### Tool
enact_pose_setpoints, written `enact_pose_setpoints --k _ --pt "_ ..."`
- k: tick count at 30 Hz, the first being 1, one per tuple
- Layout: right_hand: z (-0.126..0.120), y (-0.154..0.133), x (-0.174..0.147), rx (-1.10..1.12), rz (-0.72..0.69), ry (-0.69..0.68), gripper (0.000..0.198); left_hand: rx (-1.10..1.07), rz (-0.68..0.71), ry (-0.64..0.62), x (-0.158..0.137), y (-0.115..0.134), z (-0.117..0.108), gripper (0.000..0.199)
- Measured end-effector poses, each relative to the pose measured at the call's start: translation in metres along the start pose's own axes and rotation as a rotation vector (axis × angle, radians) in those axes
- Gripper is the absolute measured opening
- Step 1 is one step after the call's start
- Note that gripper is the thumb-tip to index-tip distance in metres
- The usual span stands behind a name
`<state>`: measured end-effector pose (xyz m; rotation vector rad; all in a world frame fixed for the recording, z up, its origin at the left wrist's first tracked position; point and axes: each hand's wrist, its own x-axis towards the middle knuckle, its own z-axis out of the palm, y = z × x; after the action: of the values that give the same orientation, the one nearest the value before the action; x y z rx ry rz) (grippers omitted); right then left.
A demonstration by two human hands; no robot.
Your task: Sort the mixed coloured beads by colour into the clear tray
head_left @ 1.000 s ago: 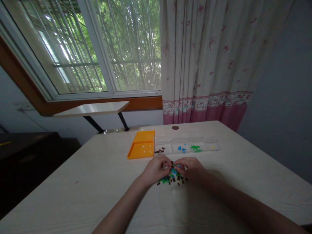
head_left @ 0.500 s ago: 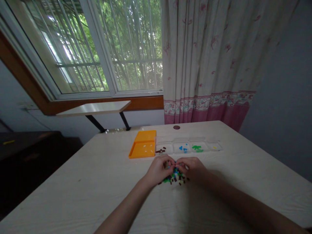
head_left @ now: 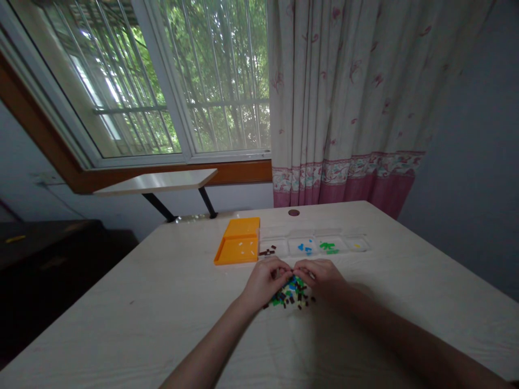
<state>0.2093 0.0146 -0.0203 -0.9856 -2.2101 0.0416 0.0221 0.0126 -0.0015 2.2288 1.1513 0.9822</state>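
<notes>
Over a pile of small bricks (head_left: 291, 295) in green, blue, brown and cream, my two hands meet with fingertips nearly touching. My left hand (head_left: 267, 276) is pinched closed at the pile's far left. From the other side my right hand (head_left: 320, 274) pinches at the same spot. Whatever sits between the fingertips is too small and hidden to name. Just beyond, clear trays (head_left: 286, 246) hold brown pieces (head_left: 267, 251), blue pieces (head_left: 305, 247), green pieces (head_left: 328, 247) and a yellow piece (head_left: 357, 246). Several white pieces lie in an open orange case (head_left: 237, 254).
All of this rests on a pale wooden table (head_left: 186, 302). A raised shelf (head_left: 162, 181) on black legs stands at the back left, near the window. A round brown disc (head_left: 294, 213) is at the far edge, below the curtain (head_left: 344, 108).
My right fingers have shifted slightly and look more closed, and more of the pile shows beneath the hands. The trays and orange case stay where they were.
</notes>
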Motion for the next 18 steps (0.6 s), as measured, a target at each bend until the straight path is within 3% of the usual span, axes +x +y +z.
enact_pose_setpoints --k 9,18 --pt "-0.003 0.001 0.002 0.065 0.066 -0.053 0.024 0.016 0.038 0.038 0.0 0.001 -0.002 0.014" --pt "-0.004 0.029 0.001 0.025 0.164 -0.3 0.021 -0.134 -0.022 0.37 0.002 0.004 -0.009 0.015"
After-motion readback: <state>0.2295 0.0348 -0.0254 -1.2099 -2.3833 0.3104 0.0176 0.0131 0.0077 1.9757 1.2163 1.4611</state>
